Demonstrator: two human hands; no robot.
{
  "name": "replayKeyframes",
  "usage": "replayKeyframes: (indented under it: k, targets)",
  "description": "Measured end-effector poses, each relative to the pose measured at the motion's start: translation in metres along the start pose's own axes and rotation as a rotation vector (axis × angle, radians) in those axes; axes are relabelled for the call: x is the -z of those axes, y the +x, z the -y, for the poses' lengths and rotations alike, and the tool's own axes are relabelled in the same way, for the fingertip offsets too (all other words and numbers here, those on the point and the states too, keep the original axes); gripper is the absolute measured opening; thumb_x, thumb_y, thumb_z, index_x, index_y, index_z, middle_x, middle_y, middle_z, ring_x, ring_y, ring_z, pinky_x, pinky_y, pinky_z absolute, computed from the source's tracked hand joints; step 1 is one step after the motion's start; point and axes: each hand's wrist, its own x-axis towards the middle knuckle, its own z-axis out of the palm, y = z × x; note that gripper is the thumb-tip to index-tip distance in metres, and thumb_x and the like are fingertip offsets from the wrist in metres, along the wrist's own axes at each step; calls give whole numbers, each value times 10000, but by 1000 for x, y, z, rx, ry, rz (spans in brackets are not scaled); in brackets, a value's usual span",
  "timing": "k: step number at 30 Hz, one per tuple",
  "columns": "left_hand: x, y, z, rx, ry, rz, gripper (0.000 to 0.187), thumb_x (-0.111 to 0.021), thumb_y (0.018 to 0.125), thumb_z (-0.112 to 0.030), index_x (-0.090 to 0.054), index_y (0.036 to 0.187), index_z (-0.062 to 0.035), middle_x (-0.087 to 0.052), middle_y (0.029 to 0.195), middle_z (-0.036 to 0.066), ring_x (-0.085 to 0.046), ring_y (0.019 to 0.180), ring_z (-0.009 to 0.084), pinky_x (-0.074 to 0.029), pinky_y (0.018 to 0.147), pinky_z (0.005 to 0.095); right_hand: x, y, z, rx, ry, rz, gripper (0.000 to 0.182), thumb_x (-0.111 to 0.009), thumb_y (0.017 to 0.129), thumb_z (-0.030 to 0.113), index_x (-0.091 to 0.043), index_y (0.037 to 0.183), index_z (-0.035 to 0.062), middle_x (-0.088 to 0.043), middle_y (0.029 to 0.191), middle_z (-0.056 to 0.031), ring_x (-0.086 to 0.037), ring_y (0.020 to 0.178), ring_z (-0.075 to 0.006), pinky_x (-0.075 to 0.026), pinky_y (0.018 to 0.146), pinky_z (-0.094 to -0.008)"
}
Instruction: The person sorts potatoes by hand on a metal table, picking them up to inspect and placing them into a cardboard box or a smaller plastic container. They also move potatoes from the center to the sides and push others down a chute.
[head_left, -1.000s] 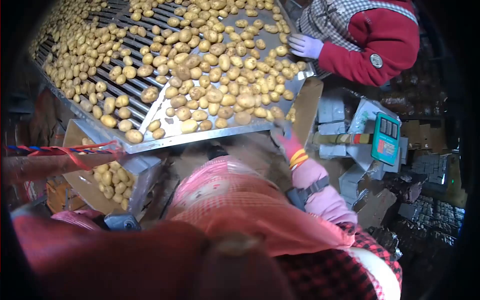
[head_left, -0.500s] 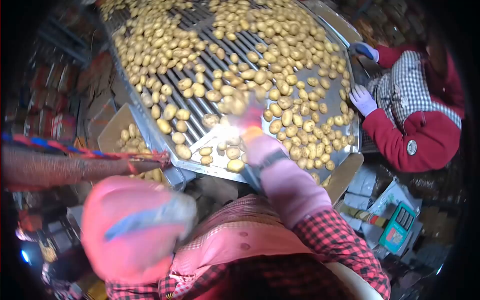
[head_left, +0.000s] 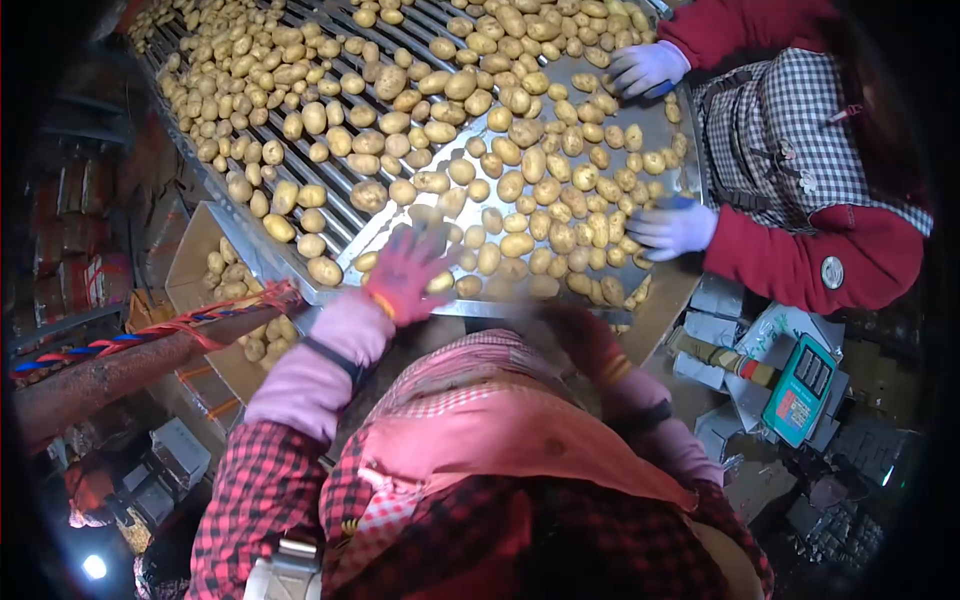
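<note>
My left hand (head_left: 410,270), in a red glove, lies palm down over the front of the metal sorting tray (head_left: 345,240). Its fingers are spread, and potatoes (head_left: 513,244) sit right at the fingertips and beside them. Motion and shadow smear my right hand (head_left: 580,340), low at the tray's front edge near the middle; its fingers cannot be made out. Loose yellow potatoes cover much of the smooth plate to the right of my left hand. Beyond, more potatoes rest on the dark rollers (head_left: 335,190).
Across the right side, a co-worker in lavender gloves has one hand (head_left: 672,229) by the potatoes and another (head_left: 648,70) farther back. Cardboard boxes (head_left: 190,265) flank the tray. A rusty pole (head_left: 150,345) wrapped in cord stands left; a green scale display (head_left: 803,390) stands right.
My right hand has drawn back from among the potatoes to the front edge. My left arm has come down from near the camera onto the tray. The co-worker's hands have moved in over the potatoes.
</note>
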Motion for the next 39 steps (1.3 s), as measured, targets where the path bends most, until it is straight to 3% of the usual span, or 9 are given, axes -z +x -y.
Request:
replayKeyframes:
  k: [6, 11, 18, 23, 27, 30, 32, 35, 39]
  targets:
    - [7, 37, 21, 304, 175, -131, 631, -693, 784, -413, -523, 1358, -212, -340, 1467, 219, -286, 1342, 479, -189, 1121, 586, 12, -12, 9, -72, -142, -304, 374, -628, 856, 195, -609, 1207, 68, -645, 1143, -175, -609, 1080, -359, -481, 932, -429]
    - [13, -17, -9, 65, -144, -50, 510, -680, 794, -262, -579, 1280, -146, -471, 1373, 188, -393, 1287, 448, -336, 1059, 531, 25, 30, -38, 265, -809, -296, 413, -640, 806, 163, -600, 1207, 68, -628, 1164, -174, -599, 1093, -335, -485, 934, -430]
    - [-4, -62, 9, 180, -264, -239, 433, -657, 801, -144, -612, 1232, -118, -534, 1313, 178, -515, 1189, 381, -409, 1010, 477, 27, 230, 52, 438, -586, -369, 419, -598, 829, 143, -564, 1247, 149, -603, 1195, -96, -592, 1092, -288, -496, 911, -403]
    - [7, -51, -4, 511, -771, -259, 455, -623, 903, -177, -532, 1339, -84, -594, 1276, 158, -600, 1117, 349, -482, 945, 380, 15, 314, 117, -108, -870, -37, 408, -667, 824, 390, -629, 1168, 174, -641, 1155, -116, -620, 1039, -306, -499, 869, -432]
    - [-2, -16, 14, 716, -2367, -231, 507, -616, 910, -152, -462, 1390, -95, -576, 1279, 107, -578, 1135, 284, -494, 934, 374, 18, 280, 132, -160, -313, -36, 433, -679, 820, 405, -654, 1148, 123, -681, 1077, -131, -639, 1022, -303, -496, 903, -400]
    - [14, 8, 25, 221, -1245, -89, 466, -570, 957, -248, -458, 1385, -104, -567, 1287, 102, -578, 1116, 226, -515, 863, 338, -22, 260, 113, 592, -280, 131, 248, -520, 907, 282, -633, 1110, 195, -663, 1123, -92, -648, 1007, -264, -529, 848, -386]
    - [34, -8, 13, 470, -1363, -85, 467, -503, 989, -319, -442, 1403, -110, -568, 1280, 103, -573, 1107, 211, -516, 837, 325, -7, 297, 146, 215, -398, 85, 259, -491, 919, 186, -621, 1143, 163, -636, 1189, -67, -624, 1062, -245, -523, 867, -372]
    - [30, -35, 25, 628, -1788, -205, 463, -472, 995, -295, -453, 1388, -52, -573, 1270, 120, -571, 1119, 233, -501, 883, 340, 5, 373, 135, 574, -628, -422, 393, -599, 870, 294, -585, 1229, 134, -621, 1200, -122, -600, 1084, -303, -477, 934, -399]
    - [16, -66, 36, 747, -2311, -550, 469, -418, 1021, -270, -425, 1396, 11, -558, 1280, 161, -556, 965, 153, -495, 747, 216, 40, 353, 129, 306, -856, -114, 385, -622, 861, 251, -591, 1231, 150, -628, 1179, -128, -603, 1065, -317, -480, 934, -413]
